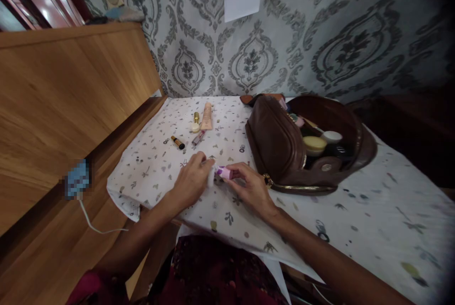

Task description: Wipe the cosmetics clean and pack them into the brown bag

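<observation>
Between the fingers of my right hand (250, 186) is a small pink and purple tube or bottle (224, 172), its top pointing left. My left hand (194, 177) is closed on a white tissue or wipe (211, 176), held against the left end of the pink item. Beyond my hands lie a gold-and-black lipstick tube (177, 142), a lip gloss tube (198, 138), a small cream-coloured jar (195, 128), a gold tube (196, 118) and a peach squeeze tube (206, 116). To the right of my right hand stands an unzipped brown cosmetic bag (273, 139).
Inside the bag are a yellow-lidded jar (314, 144), a white lid (332, 137) and other cosmetics. A printed white cloth (156, 172) covers the table. Wooden furniture (71, 92) stands on the left, with a blurred device (77, 178) and white cable. Patterned wallpaper (252, 56) is behind.
</observation>
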The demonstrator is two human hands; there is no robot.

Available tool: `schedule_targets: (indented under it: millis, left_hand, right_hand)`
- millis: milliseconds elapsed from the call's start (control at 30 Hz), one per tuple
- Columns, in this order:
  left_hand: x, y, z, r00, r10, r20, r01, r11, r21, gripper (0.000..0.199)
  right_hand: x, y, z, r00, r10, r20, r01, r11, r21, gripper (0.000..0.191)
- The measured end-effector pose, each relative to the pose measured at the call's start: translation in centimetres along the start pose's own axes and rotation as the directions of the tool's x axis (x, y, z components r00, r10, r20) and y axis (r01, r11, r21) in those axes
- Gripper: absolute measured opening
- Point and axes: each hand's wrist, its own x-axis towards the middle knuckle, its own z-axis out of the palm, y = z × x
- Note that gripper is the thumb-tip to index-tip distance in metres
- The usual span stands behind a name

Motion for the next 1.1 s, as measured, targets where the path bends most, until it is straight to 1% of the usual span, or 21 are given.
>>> schedule_targets:
  millis: [67, 167, 267, 367, 467, 533, 600, 667, 733, 800, 900, 1000, 1100]
  left_hand:
    - [-0.5, -1.9, 0.1, 0.998, -0.055, -0.021, 0.056, 0.998, 0.014, 0.027]
    - [-1.7, -4.4, 0.6, 0.99, -0.123, -0.07, 0.118, 0.991, -0.067, 0.027]
    - [-2.6, -5.6, 1.3, 0.98, -0.161, -0.117, 0.142, 0.978, -0.156, 0.025]
    - [-3.0, -5.1, 1.4, 0.969, -0.152, -0.195, 0.121, 0.979, -0.163, 0.028]
    - [-2.8, -2.9, 1.3, 0.955, -0.133, -0.267, 0.094, 0.984, -0.154, 0.032]
    - [-2.6, -0.9, 1.5, 0.965, -0.09, -0.245, 0.05, 0.985, -0.164, 0.034]
    - [-2.4, 0.8, 1.9, 0.981, -0.028, -0.19, -0.002, 0.988, -0.156, 0.035]
    - [-2.3, 1.6, 2.5, 0.989, -0.01, -0.147, -0.009, 0.992, -0.125, 0.035]
    - [-2.5, 1.2, 2.9, 0.991, -0.052, -0.121, 0.041, 0.995, -0.093, 0.033]
    - [-3.0, -0.1, 3.1, 0.99, -0.117, -0.076, 0.111, 0.991, -0.08, 0.028]
    - [-3.8, -2.4, 3.3, 0.978, -0.209, -0.02, 0.206, 0.974, -0.096, 0.025]
    - [-4.3, -3.5, 3.4, 0.969, -0.245, -0.036, 0.236, 0.957, -0.171, 0.026]
    - [-3.8, -3.0, 3.1, 0.968, -0.229, -0.105, 0.195, 0.946, -0.259, 0.027]
  right_hand:
    - [0.0, -0.1, -0.1, 1.0, -0.018, 0.01, 0.017, 1.0, 0.013, 0.014]
    - [0.1, -0.3, -0.3, 0.999, -0.017, 0.044, 0.016, 1.0, 0.013, 0.016]
    - [0.0, -0.4, -0.2, 0.997, 0.05, 0.05, -0.053, 0.997, 0.048, 0.018]
    - [0.1, -0.2, 0.3, 0.985, 0.164, 0.054, -0.171, 0.972, 0.162, 0.024]
    - [0.2, 0.0, 0.6, 0.97, 0.232, 0.078, -0.244, 0.939, 0.243, 0.027]
    - [0.2, 0.0, 0.6, 0.968, 0.237, 0.083, -0.25, 0.932, 0.262, 0.026]
    - [0.2, 0.1, 0.6, 0.968, 0.239, 0.075, -0.251, 0.932, 0.26, 0.026]
    - [0.2, 0.2, 0.6, 0.965, 0.251, 0.071, -0.261, 0.93, 0.259, 0.025]
    - [0.1, 0.3, 0.6, 0.962, 0.261, 0.074, -0.272, 0.927, 0.258, 0.025]
    - [0.1, 0.6, 0.7, 0.963, 0.258, 0.075, -0.268, 0.933, 0.242, 0.026]
    - [0.0, 0.8, 0.7, 0.965, 0.25, 0.073, -0.26, 0.942, 0.214, 0.028]
    - [0.0, 0.9, 0.7, 0.957, 0.271, 0.106, -0.289, 0.926, 0.242, 0.034]
    - [0.1, 0.8, 0.7, 0.944, 0.305, 0.129, -0.329, 0.904, 0.273, 0.035]
